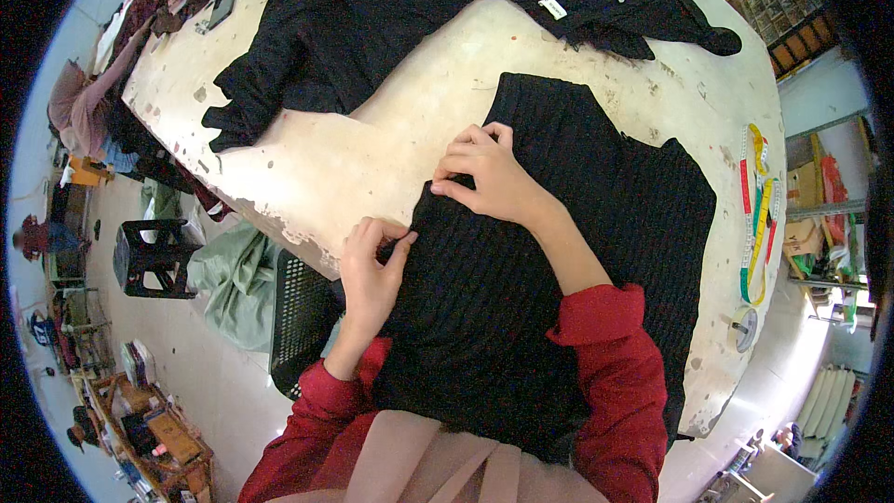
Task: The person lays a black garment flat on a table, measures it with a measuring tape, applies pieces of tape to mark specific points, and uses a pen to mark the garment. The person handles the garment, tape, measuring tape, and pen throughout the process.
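A black ribbed knit garment lies spread over the pale, worn tabletop. My left hand pinches the garment's left edge between thumb and fingers. Higher along that same edge, my right hand has its fingers bent and gripping the fabric. Both forearms come in from below in red sleeves.
More black garments cover the table's back. A tape measure and tape roll lie at the right edge. Left of the table are a black stool, a plastic basket, a green sack and a small distant person.
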Tool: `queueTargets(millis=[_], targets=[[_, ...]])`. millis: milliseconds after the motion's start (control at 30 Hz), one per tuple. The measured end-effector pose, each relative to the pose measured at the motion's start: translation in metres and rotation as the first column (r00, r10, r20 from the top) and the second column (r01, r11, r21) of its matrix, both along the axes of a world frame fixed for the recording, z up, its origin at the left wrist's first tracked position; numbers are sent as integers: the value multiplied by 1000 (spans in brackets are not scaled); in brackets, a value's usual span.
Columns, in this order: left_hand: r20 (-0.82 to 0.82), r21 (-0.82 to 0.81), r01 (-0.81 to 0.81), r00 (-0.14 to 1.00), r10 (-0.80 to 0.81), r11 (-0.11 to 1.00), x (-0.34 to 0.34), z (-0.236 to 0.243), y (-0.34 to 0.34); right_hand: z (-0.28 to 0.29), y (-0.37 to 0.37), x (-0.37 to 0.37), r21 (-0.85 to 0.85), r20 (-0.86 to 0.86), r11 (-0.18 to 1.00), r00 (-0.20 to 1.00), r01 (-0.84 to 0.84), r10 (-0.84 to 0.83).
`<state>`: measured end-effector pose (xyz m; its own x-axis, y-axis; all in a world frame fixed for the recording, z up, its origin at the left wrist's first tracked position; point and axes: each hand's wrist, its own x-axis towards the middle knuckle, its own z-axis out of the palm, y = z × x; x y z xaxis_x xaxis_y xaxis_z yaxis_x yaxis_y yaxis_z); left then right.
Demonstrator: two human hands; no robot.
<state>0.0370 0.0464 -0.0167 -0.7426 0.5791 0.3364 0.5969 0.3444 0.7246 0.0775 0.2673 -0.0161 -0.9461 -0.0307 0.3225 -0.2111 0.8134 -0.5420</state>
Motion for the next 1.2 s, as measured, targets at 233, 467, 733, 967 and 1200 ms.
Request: queueTargets(millis=[233, 467, 733, 967, 1200], targets=[[-371, -347, -166, 928, 27, 923, 15, 38, 28, 35, 45, 4, 71, -303, 850, 824, 521, -480], [-181, -547, 337, 846, -502, 766, 38, 11, 57, -10, 54, 24, 432, 12, 860, 952, 271, -306], [-163, -634, 371, 794, -586, 678, 30, 22, 56, -5, 92, 1, 187, -88, 934, 952, 304, -293], [-29, -126, 474, 876, -481, 871, -86, 47, 159, 33, 133, 33, -170, -74, 635, 633, 754, -771], [-150, -172, 349, 915, -374, 921, -105, -11, 206, -5, 119, 34, -119, -78, 711, 707, 693, -702]])
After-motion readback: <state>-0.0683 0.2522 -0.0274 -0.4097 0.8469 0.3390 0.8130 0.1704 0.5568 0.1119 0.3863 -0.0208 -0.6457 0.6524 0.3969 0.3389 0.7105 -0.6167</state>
